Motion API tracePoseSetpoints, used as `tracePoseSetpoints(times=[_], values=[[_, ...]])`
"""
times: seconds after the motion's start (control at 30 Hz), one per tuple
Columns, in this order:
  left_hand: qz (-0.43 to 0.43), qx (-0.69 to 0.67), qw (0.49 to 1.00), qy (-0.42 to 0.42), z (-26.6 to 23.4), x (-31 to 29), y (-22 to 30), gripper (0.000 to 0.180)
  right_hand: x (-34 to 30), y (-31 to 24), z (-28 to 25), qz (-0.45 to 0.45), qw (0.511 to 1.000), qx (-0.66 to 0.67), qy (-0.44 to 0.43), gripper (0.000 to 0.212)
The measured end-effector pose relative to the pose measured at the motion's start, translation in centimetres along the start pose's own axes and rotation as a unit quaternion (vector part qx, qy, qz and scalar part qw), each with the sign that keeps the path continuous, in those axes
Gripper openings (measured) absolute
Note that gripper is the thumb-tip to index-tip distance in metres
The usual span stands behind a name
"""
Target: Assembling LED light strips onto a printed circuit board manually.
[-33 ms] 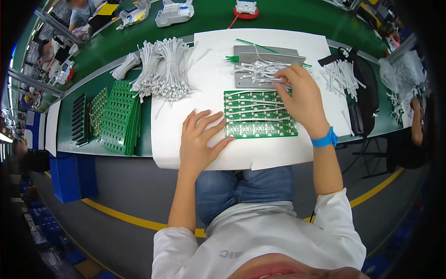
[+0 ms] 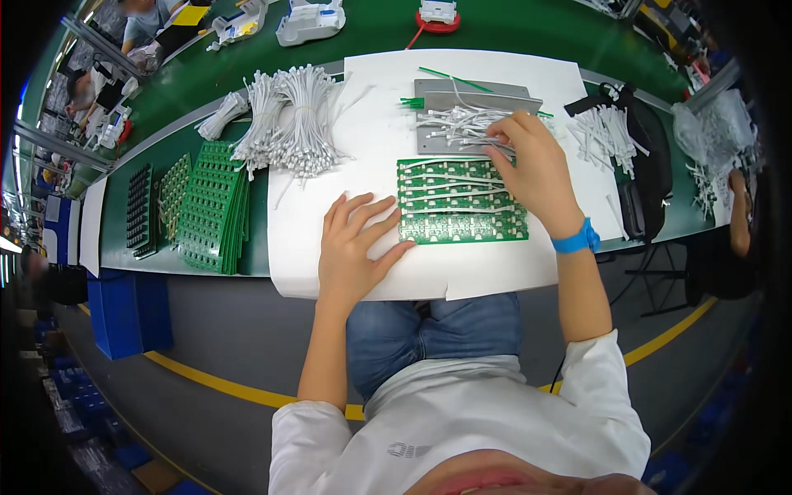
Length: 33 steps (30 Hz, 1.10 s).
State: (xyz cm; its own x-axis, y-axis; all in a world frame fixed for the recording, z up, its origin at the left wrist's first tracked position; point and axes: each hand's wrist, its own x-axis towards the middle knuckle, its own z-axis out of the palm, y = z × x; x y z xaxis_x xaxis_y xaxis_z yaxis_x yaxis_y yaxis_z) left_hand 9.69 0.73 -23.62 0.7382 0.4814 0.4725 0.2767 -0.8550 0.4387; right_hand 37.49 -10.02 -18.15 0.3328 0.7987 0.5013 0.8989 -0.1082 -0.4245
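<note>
A green circuit board panel (image 2: pixel 462 227) lies on the white sheet in front of me, with several white wires (image 2: pixel 458 211) laid across it in rows. My left hand (image 2: pixel 356 243) rests flat beside the panel's left edge, fingers spread, holding nothing. Just beyond the panel, a pile of white wires (image 2: pixel 458 124) with small connector ends lies on a grey metal holder (image 2: pixel 495 89). My right hand (image 2: pixel 532 165), a blue band on its wrist, reaches over the panel's upper right corner. Its thumb and fingers are curled around wires at the pile's right end; the fingertips are partly hidden.
Thick bundles of white wires (image 2: pixel 301 120) stand at the back left, near stacked green panels (image 2: pixel 210 206) and a black part tray (image 2: pixel 140 210). More loose wires (image 2: pixel 610 136) and a black bag (image 2: pixel 648 165) lie to the right. A blue bin (image 2: pixel 128 313) stands below the table.
</note>
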Motion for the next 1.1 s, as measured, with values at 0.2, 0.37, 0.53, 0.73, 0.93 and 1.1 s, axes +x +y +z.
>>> tracePoseSetpoints(times=[0.2, 0.37, 0.53, 0.73, 0.93, 1.1], values=[[-0.002, -0.008, 1.000, -0.001, -0.1, 0.4, 0.1, 0.041, 0.5, 1.2, 2.1, -0.006, 0.998, -0.017, -0.052, 0.013], [-0.007, -0.017, 1.000, 0.004, 0.0, 0.6, 0.3, 0.041, 0.7, 1.9, 1.9, -0.017, 0.997, -0.052, -0.060, 0.010], [-0.010, -0.023, 1.000, 0.016, 0.0, 0.3, -0.1, 0.043, 1.1, -0.2, 0.2, -0.093, 0.992, -0.085, -0.015, 0.009], [-0.059, -0.121, 0.990, 0.049, -0.6, 0.2, -0.6, 0.056, -1.2, -4.0, -0.1, -0.195, 0.978, -0.020, -0.066, 0.012], [-0.122, -0.298, 0.939, 0.125, -0.9, -0.6, -1.0, 0.025, -3.6, -5.9, 1.4, -0.201, 0.976, 0.019, -0.076, 0.016], [-0.131, -0.347, 0.919, 0.131, -0.9, -0.8, -1.2, 0.013, -4.3, -6.1, 1.4, -0.174, 0.980, 0.028, -0.096, 0.018]])
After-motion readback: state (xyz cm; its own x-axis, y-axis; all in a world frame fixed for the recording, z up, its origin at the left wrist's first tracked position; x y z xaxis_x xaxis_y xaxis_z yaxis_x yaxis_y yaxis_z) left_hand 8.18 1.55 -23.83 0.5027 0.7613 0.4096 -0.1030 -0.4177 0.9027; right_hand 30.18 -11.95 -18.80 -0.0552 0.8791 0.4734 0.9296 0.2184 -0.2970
